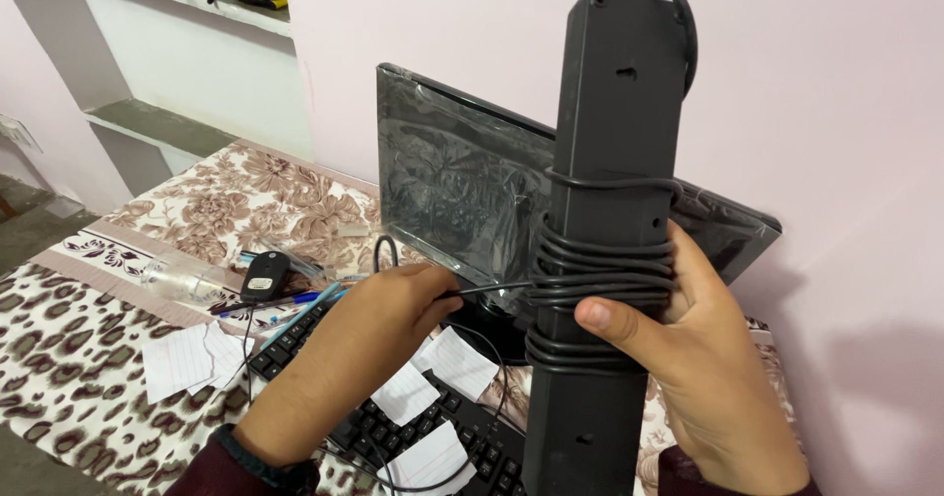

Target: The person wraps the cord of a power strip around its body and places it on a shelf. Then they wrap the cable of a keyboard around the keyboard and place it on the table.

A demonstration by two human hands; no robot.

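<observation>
Clasped in the person's right hand (708,358), a black power strip (610,231) stands almost upright in front of the wearer, its back turned to the camera, thumb across the near face and fingers hidden behind. Its long axis runs from six o'clock up to twelve, tilted a touch to the right at the top. A black cord (600,290) is coiled around the middle of the strip in a tight band of turns, with one looser turn a little higher and a loop showing at the top end.

From the coil a free length of cord leads out toward nine o'clock, straight into the left hand (379,319), whose fingers are closed on it just beside the strip. So the loose end lies to the left of the holding hand, across the strip's long axis, and the left hand is the nearer one to it.

Behind the strip, at about eleven o'clock, sits a dark monitor (462,181) wrapped in clear film. Below the hands lies a black keyboard (433,427) with slips of lined white paper (177,358) scattered over it and beside it, on a brown floral cloth (59,358). Pens (280,304) and a small black device lie at nine o'clock.
</observation>
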